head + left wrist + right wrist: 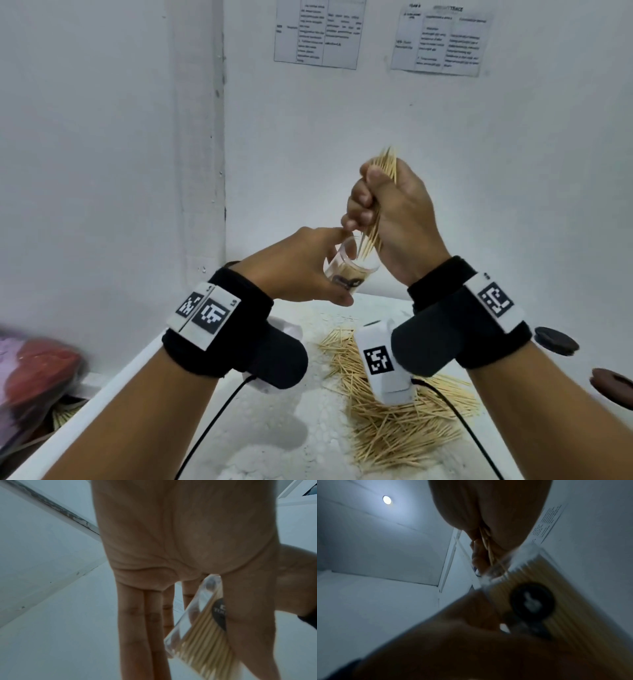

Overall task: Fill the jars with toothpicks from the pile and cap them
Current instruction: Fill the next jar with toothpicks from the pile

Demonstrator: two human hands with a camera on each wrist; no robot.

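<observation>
**Toothpicks halfway into a tilted jar**

Fist first: my right hand [390,209] was closed tight round a bundle of pale wooden toothpicks [385,164], whose long axis ran nearly upright, leaning a little to my left at the bottom. The upper tips fanned out above my knuckles; the lower tips had just entered the mouth of the small clear plastic jar [349,265].

My left hand [301,270] held that jar off the table, pinched between thumb and index finger, the other fingers straight beside it in the left wrist view. The jar was tilted, its mouth up and away from me toward the wall, its base down toward my palm. Toothpicks already lay packed along its lower wall behind a dark round label [220,613], parallel to the jar's axis.

My guess at the risks:
- The bundle fanned at both ends, so outer sticks could catch the rim and drop outside.
- Bundle and jar axes did not quite line up; pushing down so could jam new sticks crosswise against those already in.
- A two-finger pinch on smooth plastic could let the jar twist or slip under a push.

Below, the loose heap of pale toothpicks [400,421] lay on the white foam tabletop [274,445], and two dark round caps [555,340] waited to my right.
</observation>
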